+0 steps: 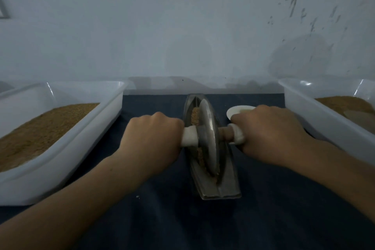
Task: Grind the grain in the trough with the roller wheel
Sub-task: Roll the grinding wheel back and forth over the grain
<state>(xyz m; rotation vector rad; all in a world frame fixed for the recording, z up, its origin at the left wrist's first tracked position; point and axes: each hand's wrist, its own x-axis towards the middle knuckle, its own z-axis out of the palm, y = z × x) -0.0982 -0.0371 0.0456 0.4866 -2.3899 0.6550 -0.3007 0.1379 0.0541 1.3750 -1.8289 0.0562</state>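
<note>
A narrow boat-shaped metal trough (220,189) lies lengthwise on a dark blue cloth. Brown grain (195,116) sits in its channel. The metal roller wheel (209,138) stands upright in the trough near its middle, on an axle with pale handle ends. My left hand (151,140) grips the left handle. My right hand (269,134) grips the right handle. Both fists are curled tight around the axle, one on each side of the wheel.
A white plastic tub (60,172) holding brown grain stands at the left. A second white tub (316,115) with brown material stands at the right. A small white dish (237,110) lies behind my right hand. A pale wall rises close behind.
</note>
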